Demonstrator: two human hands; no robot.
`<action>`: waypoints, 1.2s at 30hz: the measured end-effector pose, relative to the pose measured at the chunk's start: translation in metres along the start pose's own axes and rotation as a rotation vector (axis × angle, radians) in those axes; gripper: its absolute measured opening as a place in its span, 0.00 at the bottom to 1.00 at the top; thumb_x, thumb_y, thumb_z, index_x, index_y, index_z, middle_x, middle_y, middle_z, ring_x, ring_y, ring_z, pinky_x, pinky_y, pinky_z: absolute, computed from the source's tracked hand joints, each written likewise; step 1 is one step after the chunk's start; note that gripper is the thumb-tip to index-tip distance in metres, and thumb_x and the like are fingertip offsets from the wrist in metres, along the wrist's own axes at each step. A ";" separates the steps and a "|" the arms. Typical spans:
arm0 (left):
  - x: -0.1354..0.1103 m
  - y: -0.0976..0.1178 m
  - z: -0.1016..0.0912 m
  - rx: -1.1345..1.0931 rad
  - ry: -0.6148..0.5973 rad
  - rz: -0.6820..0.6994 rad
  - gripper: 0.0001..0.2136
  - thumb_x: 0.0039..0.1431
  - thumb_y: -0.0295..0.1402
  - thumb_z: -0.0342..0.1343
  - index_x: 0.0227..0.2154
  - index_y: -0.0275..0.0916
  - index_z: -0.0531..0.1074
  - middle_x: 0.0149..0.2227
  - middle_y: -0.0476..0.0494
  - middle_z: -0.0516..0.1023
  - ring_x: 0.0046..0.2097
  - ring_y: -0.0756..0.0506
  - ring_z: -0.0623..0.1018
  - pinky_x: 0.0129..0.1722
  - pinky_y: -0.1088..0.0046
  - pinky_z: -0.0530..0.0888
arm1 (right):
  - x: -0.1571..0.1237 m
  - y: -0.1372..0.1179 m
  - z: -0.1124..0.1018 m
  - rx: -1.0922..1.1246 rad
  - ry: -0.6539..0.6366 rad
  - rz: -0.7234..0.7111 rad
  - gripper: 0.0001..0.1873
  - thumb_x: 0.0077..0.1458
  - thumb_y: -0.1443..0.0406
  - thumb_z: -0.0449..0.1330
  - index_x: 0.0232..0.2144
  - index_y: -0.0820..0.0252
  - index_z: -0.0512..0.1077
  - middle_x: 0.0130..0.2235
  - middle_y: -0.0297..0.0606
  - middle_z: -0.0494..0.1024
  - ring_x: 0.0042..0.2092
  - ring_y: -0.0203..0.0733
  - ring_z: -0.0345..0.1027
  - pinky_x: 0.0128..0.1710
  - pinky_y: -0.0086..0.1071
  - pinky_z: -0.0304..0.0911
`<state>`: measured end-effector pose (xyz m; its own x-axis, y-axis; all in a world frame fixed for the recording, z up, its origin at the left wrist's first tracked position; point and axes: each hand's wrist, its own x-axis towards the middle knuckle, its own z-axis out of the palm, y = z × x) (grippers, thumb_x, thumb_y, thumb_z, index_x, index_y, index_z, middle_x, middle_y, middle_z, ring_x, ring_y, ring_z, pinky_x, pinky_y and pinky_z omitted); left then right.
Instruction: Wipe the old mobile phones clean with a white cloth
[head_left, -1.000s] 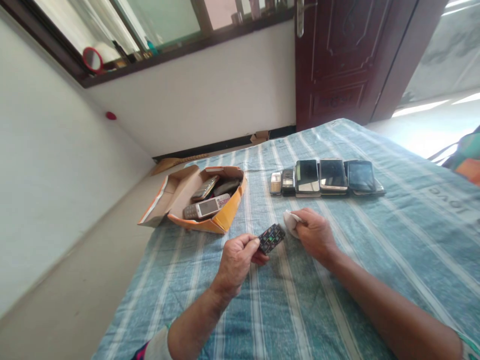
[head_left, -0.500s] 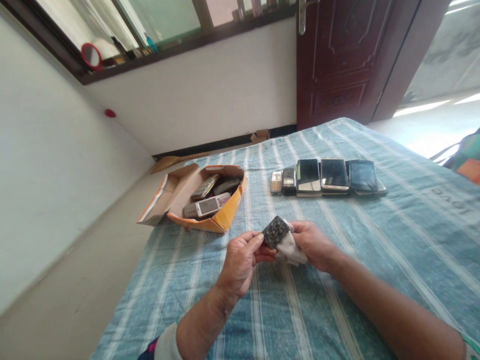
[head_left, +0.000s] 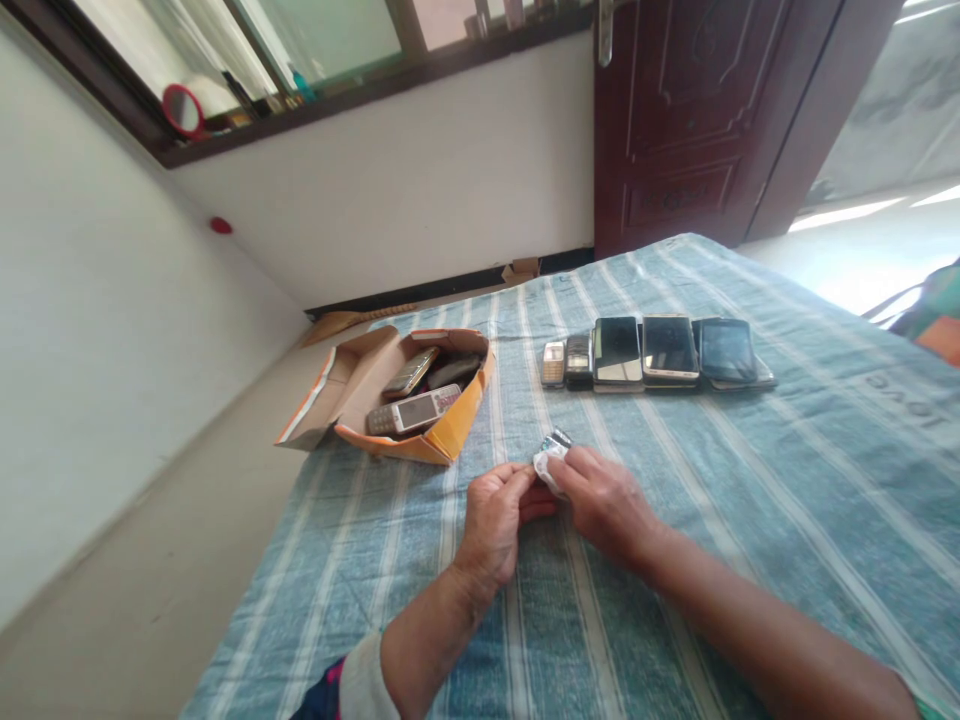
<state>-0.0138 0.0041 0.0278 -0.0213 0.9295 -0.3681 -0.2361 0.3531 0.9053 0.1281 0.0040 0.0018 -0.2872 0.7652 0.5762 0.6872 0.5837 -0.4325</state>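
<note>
My left hand (head_left: 496,515) pinches a small black keypad phone (head_left: 557,439) between thumb and fingers. Most of the phone is covered; only its far end shows. Against its face my right hand (head_left: 604,500) presses a crumpled white tissue or cloth (head_left: 550,468), fingers closed around it. Both hands are held close together above the striped bedspread (head_left: 420,600).
To the left lies an open orange cardboard box (head_left: 469,420) with several old phones inside, a silver keypad phone (head_left: 416,411) on top. Beyond my right hand, phones stand in a row, among them a white-framed smartphone (head_left: 670,347) and a small gold keypad phone (head_left: 553,362).
My right hand has moved left and over the phone, bringing the white tissue or cloth onto its keys. The keypad, visible before, is now mostly covered. The box and row of phones are unchanged.
</note>
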 end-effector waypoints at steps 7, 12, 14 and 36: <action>0.007 -0.001 -0.007 0.047 0.042 0.068 0.07 0.45 0.33 0.61 0.23 0.34 0.71 0.18 0.52 0.73 0.20 0.52 0.72 0.21 0.80 0.68 | 0.002 -0.007 -0.004 0.348 -0.325 -0.005 0.14 0.48 0.77 0.49 0.26 0.60 0.72 0.28 0.36 0.71 0.30 0.36 0.61 0.29 0.27 0.53; 0.005 0.009 -0.026 0.363 0.060 0.260 0.10 0.54 0.38 0.56 0.29 0.35 0.73 0.24 0.46 0.77 0.27 0.46 0.78 0.30 0.71 0.76 | 0.008 0.003 -0.010 0.797 -0.389 0.311 0.13 0.44 0.74 0.49 0.22 0.60 0.73 0.24 0.31 0.70 0.27 0.33 0.62 0.28 0.26 0.54; 0.004 0.013 -0.039 0.694 0.076 0.533 0.10 0.57 0.36 0.53 0.30 0.36 0.75 0.28 0.43 0.79 0.30 0.45 0.79 0.34 0.70 0.77 | 0.010 0.006 -0.012 0.928 -0.352 0.532 0.11 0.44 0.71 0.51 0.22 0.60 0.74 0.23 0.30 0.70 0.25 0.33 0.60 0.25 0.26 0.53; 0.000 0.006 -0.107 1.525 0.052 1.087 0.20 0.53 0.36 0.61 0.48 0.35 0.69 0.44 0.33 0.78 0.46 0.37 0.77 0.47 0.60 0.76 | 0.007 0.011 -0.014 1.169 -0.315 0.895 0.04 0.38 0.67 0.56 0.19 0.62 0.70 0.20 0.31 0.67 0.22 0.31 0.55 0.20 0.26 0.48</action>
<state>-0.1188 -0.0048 0.0106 0.4202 0.7907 0.4452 0.8563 -0.5079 0.0938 0.1435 0.0118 0.0109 -0.3045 0.9125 -0.2731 -0.1523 -0.3297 -0.9317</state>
